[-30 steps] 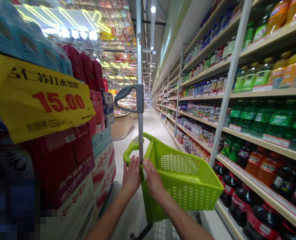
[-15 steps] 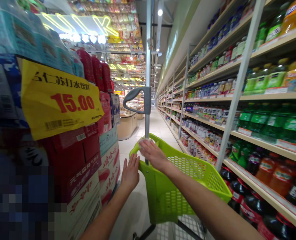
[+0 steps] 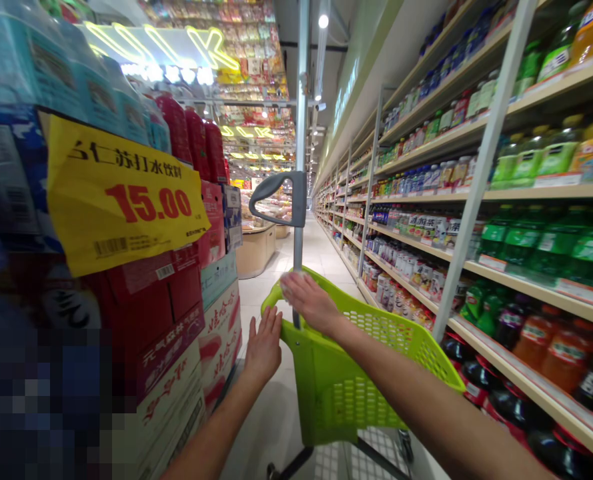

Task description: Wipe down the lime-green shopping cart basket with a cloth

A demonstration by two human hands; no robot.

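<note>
A lime-green shopping cart (image 3: 346,397) with a perforated basket stands before me, its handle end toward me. My right hand (image 3: 316,305) reaches over the near top corner and presses a crumpled white cloth (image 3: 287,289) against the cart beside the foot of the pole, fingers stretched over it. Just left of and below it, my left hand (image 3: 264,345) lies against the curved green handle (image 3: 271,298), its fingers extended and holding nothing. A metal pole (image 3: 301,133) with a grey loop-shaped grip (image 3: 299,200) rises from behind that corner.
Stacked drink cartons (image 3: 171,347) and a yellow price sign (image 3: 131,193) stand close on the left. Shelves of bottled drinks (image 3: 541,240) line the right side. A tiled aisle (image 3: 321,233) runs ahead past a wooden display bin (image 3: 253,253).
My right hand and the cloth have shifted very slightly to the right. The left hand stays at the handle; the whole view has moved a little.
</note>
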